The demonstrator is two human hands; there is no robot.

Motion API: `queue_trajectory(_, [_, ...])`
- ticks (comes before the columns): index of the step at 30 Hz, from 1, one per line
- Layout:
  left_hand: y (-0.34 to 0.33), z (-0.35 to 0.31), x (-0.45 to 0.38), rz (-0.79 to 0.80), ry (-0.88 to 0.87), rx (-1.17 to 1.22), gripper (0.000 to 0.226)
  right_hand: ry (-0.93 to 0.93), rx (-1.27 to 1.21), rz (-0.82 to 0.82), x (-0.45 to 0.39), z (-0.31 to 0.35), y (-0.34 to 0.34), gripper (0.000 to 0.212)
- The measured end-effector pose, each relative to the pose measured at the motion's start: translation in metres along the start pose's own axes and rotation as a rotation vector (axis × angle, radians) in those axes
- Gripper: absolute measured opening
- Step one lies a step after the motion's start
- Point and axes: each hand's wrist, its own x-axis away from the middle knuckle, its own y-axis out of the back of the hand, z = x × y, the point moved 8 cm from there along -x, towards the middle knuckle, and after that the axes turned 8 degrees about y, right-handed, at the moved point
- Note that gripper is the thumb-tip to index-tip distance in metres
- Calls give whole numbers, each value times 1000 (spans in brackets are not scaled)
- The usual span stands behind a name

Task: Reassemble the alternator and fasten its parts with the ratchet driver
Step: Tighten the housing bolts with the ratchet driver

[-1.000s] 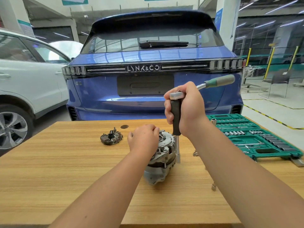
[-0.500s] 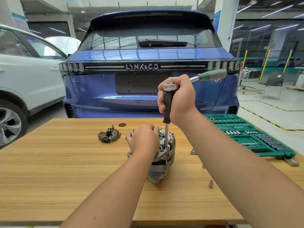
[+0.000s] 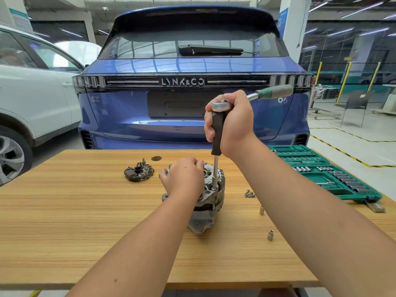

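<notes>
A grey metal alternator (image 3: 211,202) stands on end in the middle of the wooden table (image 3: 85,221). My left hand (image 3: 182,179) lies on top of it, fingers curled over its left rim. My right hand (image 3: 230,123) grips the black extension handle of the ratchet driver (image 3: 217,133), held upright above the alternator. The steel shaft runs down to a bolt on the alternator's right upper edge. The ratchet's green-grey handle (image 3: 275,92) sticks out to the right behind my hand. A black rectifier plate (image 3: 138,173) lies on the table to the left.
A green socket set case (image 3: 325,174) lies open at the table's right. Loose screws (image 3: 249,194) and two small sockets (image 3: 270,235) lie right of the alternator. A dark round cap (image 3: 156,158) sits near the far edge. A blue car stands behind the table, a white car at left.
The driver's tip moved left from beside the alternator onto a bolt on its top right edge. My left hand stayed on the alternator.
</notes>
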Motion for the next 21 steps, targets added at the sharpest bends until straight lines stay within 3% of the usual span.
queue_trajectory(7, [-1, -1, 0, 2, 4, -2, 44, -6, -25, -48, 0, -4, 9, 42])
queue_trajectory(11, [2, -3, 3, 0, -14, 13, 40, 67, 31, -63, 1, -2, 11, 29])
queue_trajectory(14, [7, -7, 8, -30, -60, 35, 31, 252, 229, -46, 5, 7, 13, 23])
queue_trajectory(17, [21, -19, 18, -89, -293, 168, 26, 513, 542, -6, 13, 27, 6, 19])
queue_trajectory(19, [26, -32, 30, 10, -520, 261, 33, 747, 810, 44, 23, 42, -4, 20])
queue_trajectory(21, [23, -38, 40, 259, -592, 303, 38, 893, 1053, 132, 32, 48, -16, 25])
